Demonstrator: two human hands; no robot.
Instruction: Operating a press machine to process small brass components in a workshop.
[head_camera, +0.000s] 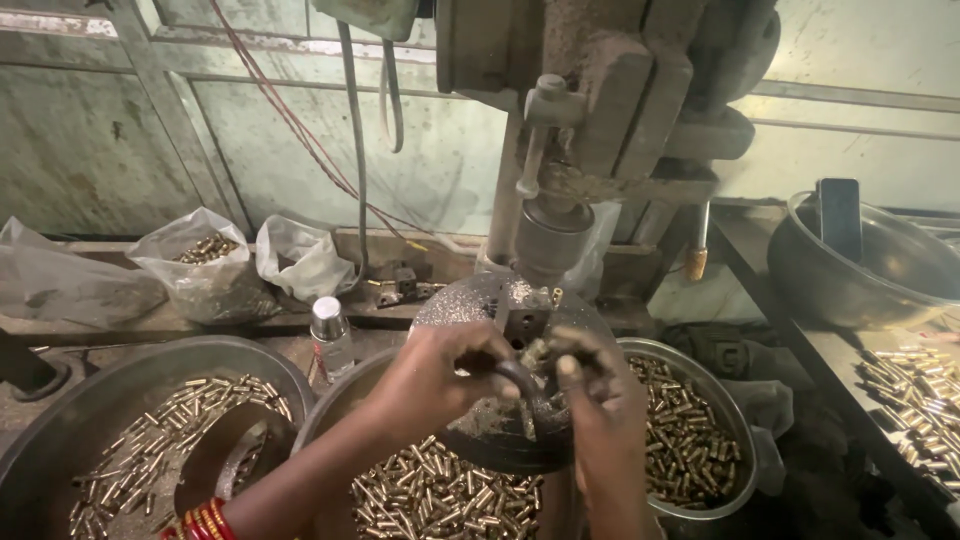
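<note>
From my remote seat, far left I see a crumpled plastic bag (70, 280) on the ledge, then a second bag (205, 265) holding brass pieces and a third, pale bag (305, 258) beside it. Below them sits a wide metal basin (60, 420) with loose brass pins (150, 440) scattered in it and a curved metal scoop lying among them. A small bottle (330, 335) with a shiny cap stands just behind the basin's rim. My left hand (440, 375) comes up from the lower left, red bangles (200, 522) on the wrist; its fingers are curled shut around a dark curved handle (525, 385) at the round drill table (470, 305). Under my arms a middle basin (335, 400) is heaped with brass pins. Above the table hangs the drill's chuck (550, 240), directly over a small block fixture (522, 322). My right hand (595, 400) is just beside the left, nearly touching it, fingers pinched on a small brass pin (535, 352) right at the fixture; the pin is mostly hidden, so I cannot tell whether it is seated. Right of that hand a third basin (735, 420) holds more pins. Farther right, a big steel bowl (860, 290) sits on the desk (830, 360), with a dark flat slab leaning inside it, and a spread of brass pins lies on the desk near the right edge.
</note>
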